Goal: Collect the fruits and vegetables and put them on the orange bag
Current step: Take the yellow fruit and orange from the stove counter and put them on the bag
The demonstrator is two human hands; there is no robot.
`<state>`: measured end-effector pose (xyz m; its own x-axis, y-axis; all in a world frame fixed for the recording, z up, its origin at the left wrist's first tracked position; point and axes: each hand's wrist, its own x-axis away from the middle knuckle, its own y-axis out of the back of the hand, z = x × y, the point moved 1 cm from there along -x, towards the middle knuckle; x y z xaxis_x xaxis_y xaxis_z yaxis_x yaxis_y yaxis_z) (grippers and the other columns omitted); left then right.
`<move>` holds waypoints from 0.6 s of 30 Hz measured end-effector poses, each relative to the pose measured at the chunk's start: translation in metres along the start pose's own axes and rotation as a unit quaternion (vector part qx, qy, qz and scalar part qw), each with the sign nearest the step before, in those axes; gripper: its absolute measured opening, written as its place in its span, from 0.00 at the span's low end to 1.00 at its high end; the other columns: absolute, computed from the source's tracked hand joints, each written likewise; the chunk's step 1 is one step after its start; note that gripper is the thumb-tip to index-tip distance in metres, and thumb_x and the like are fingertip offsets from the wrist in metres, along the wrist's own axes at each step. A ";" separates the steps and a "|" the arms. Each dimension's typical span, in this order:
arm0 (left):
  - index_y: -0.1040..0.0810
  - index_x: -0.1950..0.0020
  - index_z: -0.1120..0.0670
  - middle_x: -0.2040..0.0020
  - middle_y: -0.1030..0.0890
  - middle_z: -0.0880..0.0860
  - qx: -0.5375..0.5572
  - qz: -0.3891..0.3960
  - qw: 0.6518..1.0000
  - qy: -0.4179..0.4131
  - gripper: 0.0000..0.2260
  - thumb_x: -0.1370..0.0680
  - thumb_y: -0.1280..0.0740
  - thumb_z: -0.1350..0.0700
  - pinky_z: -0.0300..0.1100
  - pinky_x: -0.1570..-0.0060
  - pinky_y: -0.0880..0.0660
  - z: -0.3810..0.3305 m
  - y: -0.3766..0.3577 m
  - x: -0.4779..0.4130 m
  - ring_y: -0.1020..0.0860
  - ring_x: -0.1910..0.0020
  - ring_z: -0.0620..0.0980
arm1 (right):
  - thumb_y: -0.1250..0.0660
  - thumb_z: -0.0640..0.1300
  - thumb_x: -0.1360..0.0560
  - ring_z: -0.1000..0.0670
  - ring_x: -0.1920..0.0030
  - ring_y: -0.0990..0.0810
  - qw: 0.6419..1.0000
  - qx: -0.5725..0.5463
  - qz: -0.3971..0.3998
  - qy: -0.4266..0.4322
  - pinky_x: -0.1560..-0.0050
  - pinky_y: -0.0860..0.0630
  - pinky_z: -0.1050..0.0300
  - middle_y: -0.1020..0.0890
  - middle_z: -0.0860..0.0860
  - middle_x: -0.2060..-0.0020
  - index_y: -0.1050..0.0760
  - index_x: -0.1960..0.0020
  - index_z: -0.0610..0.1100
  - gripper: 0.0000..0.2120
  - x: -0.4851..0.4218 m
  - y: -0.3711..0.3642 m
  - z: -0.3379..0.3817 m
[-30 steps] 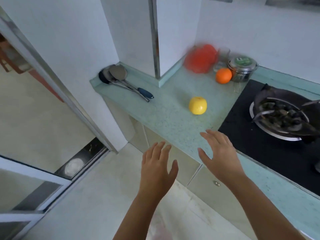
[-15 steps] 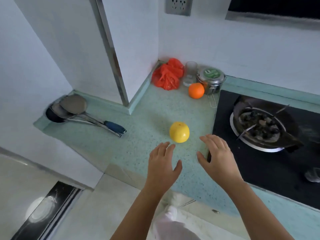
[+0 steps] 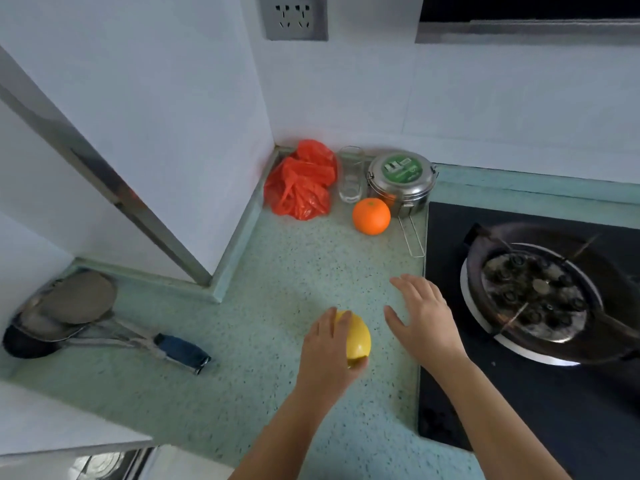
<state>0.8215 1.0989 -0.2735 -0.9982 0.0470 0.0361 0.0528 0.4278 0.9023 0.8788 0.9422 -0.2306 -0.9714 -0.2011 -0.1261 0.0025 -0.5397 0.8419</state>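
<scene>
A yellow round fruit (image 3: 358, 337) lies on the green speckled counter (image 3: 277, 289) near its front. My left hand (image 3: 327, 355) rests over the fruit's left side, fingers curled around it. My right hand (image 3: 424, 315) hovers just to the right of the fruit, fingers spread, holding nothing. An orange (image 3: 371, 216) sits farther back on the counter. The crumpled orange plastic bag (image 3: 301, 181) lies in the back corner against the wall, left of the orange.
A clear glass (image 3: 350, 174) and a steel lidded tin with a green label (image 3: 400, 183) stand behind the orange. A black hob with a dark wok (image 3: 554, 299) fills the right. Ladles and spatulas (image 3: 86, 320) lie at the left.
The view has come closer over the counter. My left hand moved forward onto the yellow fruit and closed around it. My right hand moved up beside the fruit.
</scene>
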 end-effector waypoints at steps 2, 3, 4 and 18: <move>0.35 0.32 0.53 0.31 0.33 0.59 0.033 0.003 0.999 0.027 0.33 0.32 0.32 0.42 0.53 0.46 0.25 0.001 0.003 -0.014 0.30 0.37 0.60 | 0.32 0.45 0.28 0.41 0.37 0.31 1.000 0.001 0.000 0.000 0.41 0.31 0.44 0.26 0.43 0.39 0.30 0.36 0.40 0.22 -0.016 -0.005 -0.006; 0.39 0.29 0.52 0.28 0.38 0.56 0.046 0.019 0.998 0.046 0.33 0.30 0.33 0.42 0.50 0.41 0.29 0.003 0.005 -0.022 0.35 0.33 0.57 | 0.32 0.45 0.28 0.41 0.37 0.31 1.000 0.000 -0.001 -0.001 0.41 0.31 0.43 0.25 0.43 0.39 0.29 0.36 0.40 0.22 -0.024 -0.007 -0.009; 0.41 0.28 0.51 0.27 0.42 0.54 0.056 0.027 0.996 0.059 0.33 0.28 0.33 0.43 0.48 0.39 0.32 0.004 0.007 -0.029 0.39 0.31 0.55 | 0.32 0.45 0.28 0.41 0.37 0.31 1.000 0.000 -0.002 -0.005 0.41 0.31 0.43 0.26 0.42 0.39 0.29 0.37 0.40 0.22 -0.033 -0.009 -0.011; 0.34 0.33 0.51 0.34 0.35 0.51 0.137 -0.021 0.986 0.096 0.36 0.36 0.40 0.34 0.37 0.50 0.33 0.019 0.016 -0.104 0.33 0.38 0.51 | 0.31 0.43 0.30 0.38 0.37 0.33 0.999 -0.033 -0.027 -0.001 0.43 0.29 0.41 0.30 0.40 0.36 0.32 0.35 0.40 0.25 -0.155 -0.033 -0.030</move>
<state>0.9270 1.1177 -0.2711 -0.9850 -0.1363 0.1054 -0.0096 0.6543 0.7561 1.0368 0.9668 -0.2550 -0.9709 -0.1695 -0.1690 -0.0337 -0.6021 0.7977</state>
